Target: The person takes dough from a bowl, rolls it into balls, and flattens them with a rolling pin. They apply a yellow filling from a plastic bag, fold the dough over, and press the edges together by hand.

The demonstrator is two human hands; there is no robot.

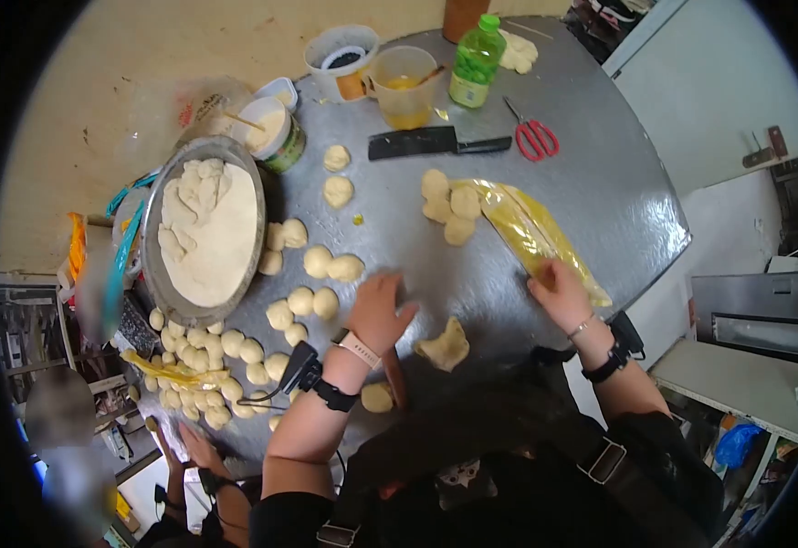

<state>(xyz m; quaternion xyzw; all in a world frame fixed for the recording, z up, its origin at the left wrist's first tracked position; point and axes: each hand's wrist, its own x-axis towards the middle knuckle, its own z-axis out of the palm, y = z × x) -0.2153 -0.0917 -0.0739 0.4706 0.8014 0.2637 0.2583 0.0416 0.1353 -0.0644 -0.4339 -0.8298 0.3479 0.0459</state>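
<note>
My left hand [379,309] lies palm down on the steel table [591,183], fingers together, just right of several dough balls [312,301]; whether dough is under it is hidden. My right hand [563,294] grips the near end of a yellow plastic bag [531,228] that lies across the table. A torn lump of dough [446,346] sits between my two hands near the table's front edge. More dough pieces [449,205] lie against the far end of the bag.
A round metal pan of flour and dough [205,228] stands at left. A cleaver [435,142], red scissors [534,137], a green bottle [475,62], a cup of yellow liquid [405,87] and tubs stand at the back. Another person's hand [200,447] is at lower left.
</note>
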